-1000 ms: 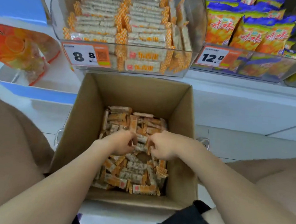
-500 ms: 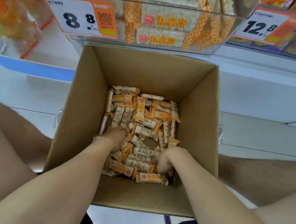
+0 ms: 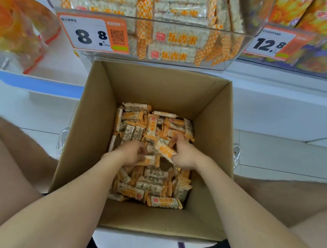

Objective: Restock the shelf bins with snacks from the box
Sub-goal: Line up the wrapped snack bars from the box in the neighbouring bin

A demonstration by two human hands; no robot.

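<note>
Right hand has lifted snack bars (box holds more)

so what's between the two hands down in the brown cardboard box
In the head view, an orange-and-white wrapped snack bar, gripped by the right hand, crosses the gap toward the left hand, over loose bars.

Reaches down with both forearms, wrists close together. Grips a wrapped bar in the curled left hand; pinches a second bar between thumb and fingers of the right hand.
</note>
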